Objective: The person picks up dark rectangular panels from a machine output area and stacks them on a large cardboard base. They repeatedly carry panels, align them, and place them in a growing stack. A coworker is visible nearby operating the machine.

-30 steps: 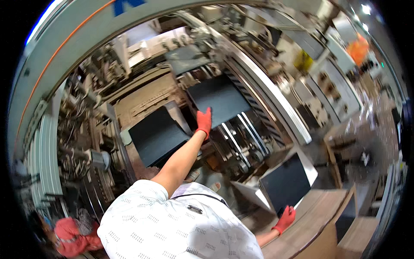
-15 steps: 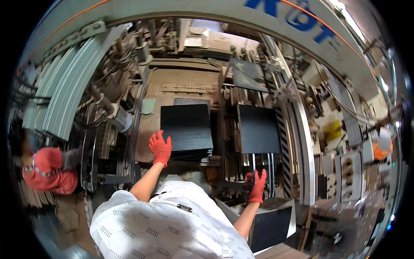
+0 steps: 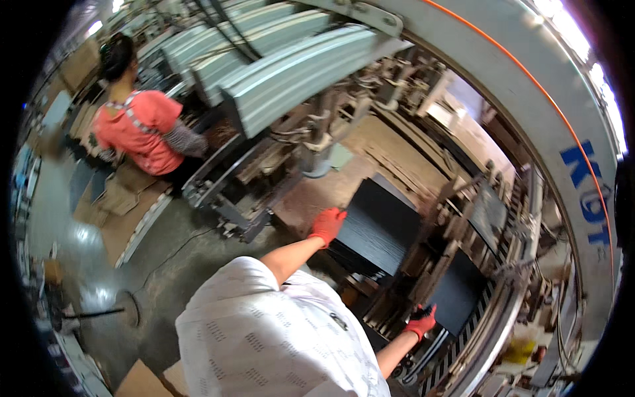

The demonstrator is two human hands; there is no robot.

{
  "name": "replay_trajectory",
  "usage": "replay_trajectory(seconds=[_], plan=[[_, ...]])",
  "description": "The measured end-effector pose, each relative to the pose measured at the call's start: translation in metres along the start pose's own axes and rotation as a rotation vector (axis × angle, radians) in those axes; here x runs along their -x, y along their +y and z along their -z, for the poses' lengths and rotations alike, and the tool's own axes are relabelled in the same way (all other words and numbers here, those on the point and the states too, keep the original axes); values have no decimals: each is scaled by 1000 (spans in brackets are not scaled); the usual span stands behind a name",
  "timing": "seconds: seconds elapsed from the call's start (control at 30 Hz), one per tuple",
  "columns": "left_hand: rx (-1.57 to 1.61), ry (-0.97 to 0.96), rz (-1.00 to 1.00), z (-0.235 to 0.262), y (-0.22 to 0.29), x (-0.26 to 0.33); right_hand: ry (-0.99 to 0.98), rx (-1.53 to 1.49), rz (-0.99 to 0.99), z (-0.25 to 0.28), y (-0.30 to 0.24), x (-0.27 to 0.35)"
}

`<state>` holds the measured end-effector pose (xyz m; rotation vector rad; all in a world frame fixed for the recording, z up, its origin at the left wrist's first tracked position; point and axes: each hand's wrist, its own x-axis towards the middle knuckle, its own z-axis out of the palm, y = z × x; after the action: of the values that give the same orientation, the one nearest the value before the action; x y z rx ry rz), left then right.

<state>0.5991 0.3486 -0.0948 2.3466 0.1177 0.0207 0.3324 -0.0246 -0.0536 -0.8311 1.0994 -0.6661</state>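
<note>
Item: stack of flat black rectangular sheets (image 3: 380, 228), lying on the feed bed of a large grey metal machine (image 3: 317, 73), just ahead of the person's chest. A second black sheet (image 3: 460, 294) sits lower right, among the machine's rails.

Left hand (image 3: 327, 223): red-gloved, arm outstretched, palm laid flat on the near left edge of the stack, fingers spread; pressing rather than clenched.

Right hand (image 3: 421, 322): red-gloved, low at the near corner of the second black sheet, touching it; whether the fingers close round the edge, I cannot tell.

Handling note, as a judgement: the stack squares best with the palm flat against the edge and a push along the bed, so the sheets slide together and do not buckle or fan. The right hand's fingers look safest above the ribbed rail (image 3: 463, 360).

Surroundings: a person in a coral shirt (image 3: 142, 129) stands well apart at upper left, beside brown cardboard pieces (image 3: 122, 192) on the grey floor (image 3: 165, 264).
</note>
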Motion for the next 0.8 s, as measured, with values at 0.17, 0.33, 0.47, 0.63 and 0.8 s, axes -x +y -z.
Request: replay_trajectory(seconds=[0.17,0.33,0.47,0.63,0.8], plan=[[-28,84,-262,8,4,9,47,-45,2,7,10,-17],[47,200,-231,-3,-5,28,38,-19,31,1,9,-15],[25,-2,62,-6,-3,-5,80,22,24,7,10,-19],[18,-194,119,6,12,-27,-43,453,343,51,30,-48],[456,-376,232,26,-80,11,78,-62,23,-8,12,-10]])
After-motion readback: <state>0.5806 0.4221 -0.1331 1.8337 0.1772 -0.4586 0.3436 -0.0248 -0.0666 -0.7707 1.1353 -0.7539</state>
